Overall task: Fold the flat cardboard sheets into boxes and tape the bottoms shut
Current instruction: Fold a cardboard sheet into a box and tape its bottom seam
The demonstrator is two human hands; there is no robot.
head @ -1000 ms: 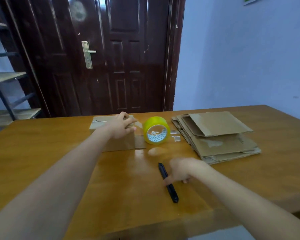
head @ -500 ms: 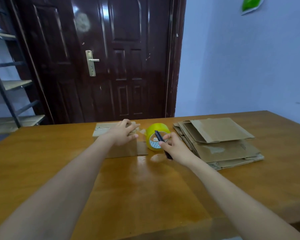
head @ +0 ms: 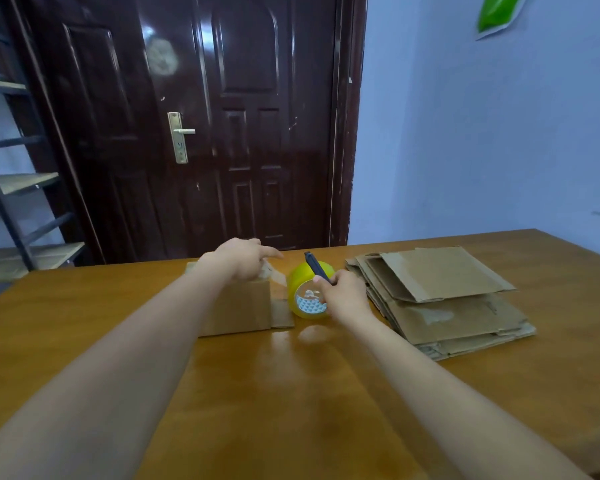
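A folded cardboard box (head: 238, 308) stands on the wooden table (head: 291, 410), with a side flap (head: 282, 313) sticking out to its right. My left hand (head: 245, 258) rests on the box's top, fingers stretched toward the right edge. A yellow tape roll (head: 303, 292) stands upright just right of the box; a strip of clear tape runs from it to the box top. My right hand (head: 343, 294) grips a dark blue cutter (head: 316, 266) in front of the roll, its tip pointing up and back. A stack of flat cardboard sheets (head: 440, 299) lies at the right.
A dark brown door (head: 222, 126) stands behind the table, with a metal shelf rack (head: 11, 188) to its left and a blue wall (head: 482, 133) at the right. Bare tabletop stretches between me and the box.
My right hand picked the cutter up from the near table and carried it up to the tape roll. My left hand stayed on the box, and its fingers now reach further right.
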